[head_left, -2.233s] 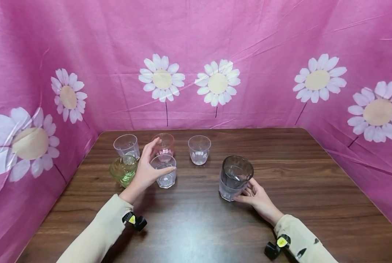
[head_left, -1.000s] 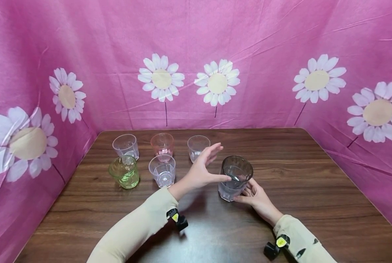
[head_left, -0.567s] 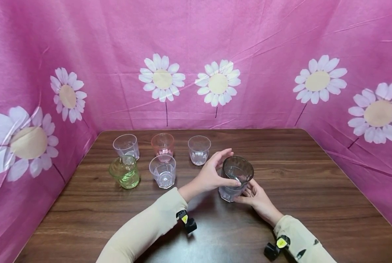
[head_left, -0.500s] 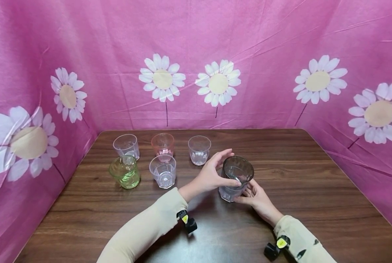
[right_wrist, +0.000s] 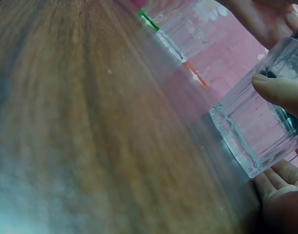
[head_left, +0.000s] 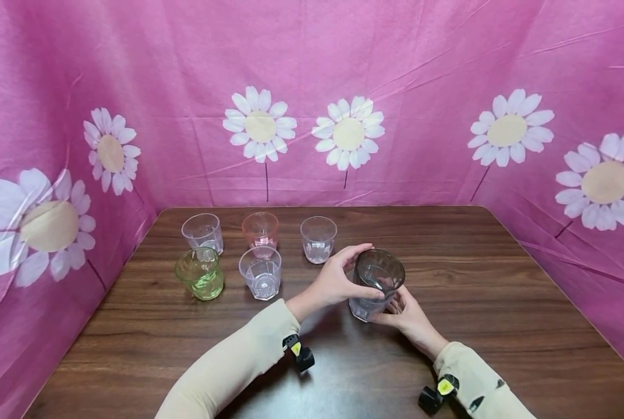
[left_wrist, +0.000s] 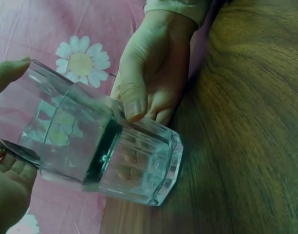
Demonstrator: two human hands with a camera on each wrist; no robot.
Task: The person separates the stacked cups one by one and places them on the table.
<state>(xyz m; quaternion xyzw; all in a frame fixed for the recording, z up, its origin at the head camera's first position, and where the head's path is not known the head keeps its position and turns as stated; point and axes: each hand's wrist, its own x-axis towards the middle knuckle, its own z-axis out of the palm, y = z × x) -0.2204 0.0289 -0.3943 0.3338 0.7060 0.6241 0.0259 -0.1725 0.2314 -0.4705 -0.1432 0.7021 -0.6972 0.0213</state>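
A smoky dark tumbler (head_left: 379,270) sits nested inside a clear tumbler (head_left: 360,309), both standing upright on the table right of centre. My left hand (head_left: 339,280) grips the dark one near its rim, thumb at the front and fingers round the far side. Lower down, my right hand (head_left: 412,323) holds the clear outer tumbler from the right. In the left wrist view the dark glass base shows as a dark band inside the clear tumbler (left_wrist: 151,168). The right wrist view shows the thumb across the clear tumbler (right_wrist: 249,129), its base close to the tabletop.
Left on the wooden table (head_left: 312,384) stand a green tumbler (head_left: 201,278) and a clear tumbler (head_left: 262,278) in front. Behind are a clear tumbler (head_left: 204,234), a pink tumbler (head_left: 261,231) and another clear tumbler (head_left: 318,241). A pink flowered cloth (head_left: 422,169) surrounds the table.
My left hand has moved right from the front-left clear tumbler to the dark tumbler, and its fingers have closed round it. The right hand and the nested tumblers have hardly moved.
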